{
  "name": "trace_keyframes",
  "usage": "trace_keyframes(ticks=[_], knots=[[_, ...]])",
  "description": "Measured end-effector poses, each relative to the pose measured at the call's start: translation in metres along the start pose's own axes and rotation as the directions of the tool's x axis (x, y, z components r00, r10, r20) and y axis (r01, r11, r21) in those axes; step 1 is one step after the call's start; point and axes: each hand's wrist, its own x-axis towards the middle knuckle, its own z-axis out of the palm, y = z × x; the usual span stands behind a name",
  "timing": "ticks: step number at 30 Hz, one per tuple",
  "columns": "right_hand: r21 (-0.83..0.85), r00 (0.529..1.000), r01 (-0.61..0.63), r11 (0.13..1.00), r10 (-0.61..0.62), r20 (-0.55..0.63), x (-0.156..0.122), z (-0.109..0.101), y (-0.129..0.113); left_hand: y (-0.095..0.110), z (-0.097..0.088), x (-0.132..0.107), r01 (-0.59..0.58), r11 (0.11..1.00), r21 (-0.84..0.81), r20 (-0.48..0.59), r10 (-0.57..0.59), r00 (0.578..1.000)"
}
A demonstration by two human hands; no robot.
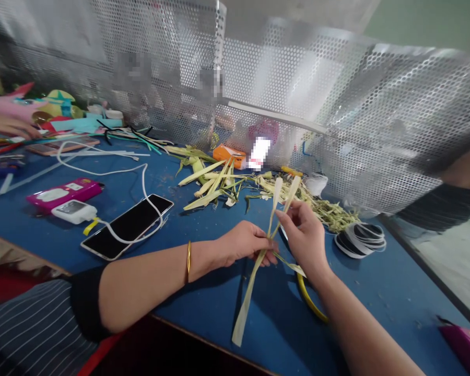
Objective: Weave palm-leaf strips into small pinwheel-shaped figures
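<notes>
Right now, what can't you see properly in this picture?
In the head view:
1. Where the pale strips cross: the left hand's fingers cover part of it.
2. The whole yellow curved piece: the right arm hides some.
3. The rest of the purple object: cut off by the picture's right edge.
4. The bright patch: blurred into squares.

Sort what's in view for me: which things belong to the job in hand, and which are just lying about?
Job in hand:
pale strips, held by the left hand and right hand
probably the loose leaves beyond, which look similar

Seemingly just lying about:
black-screened phone
purple device
orange box
black-and-white coil
</notes>
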Motion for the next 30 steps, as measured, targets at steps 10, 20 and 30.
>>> trace_keyframes(ticks=[10,20,30], knots=[[0.493,0.920,-0.393,0.776,0.330,0.214,0.012,-0.002,0.012,0.003,-0.006,0.002,-0.006,0.983,-0.183,-0.007,0.005,1.000],[-0.104,0.894,-0.331,0.938,0.347,0.283,0.004,0.003,0.021,0.007,-0.004,0.000,-0.020,0.991,-0.131,-0.090,0.008,0.996],[0.111,0.905,-0.162,0.981,0.103,0.412,-0.001,0.000,-0.002,0.002,0.002,-0.001,0.043,0.999,0.005,-0.025,-0.043,0.999]])
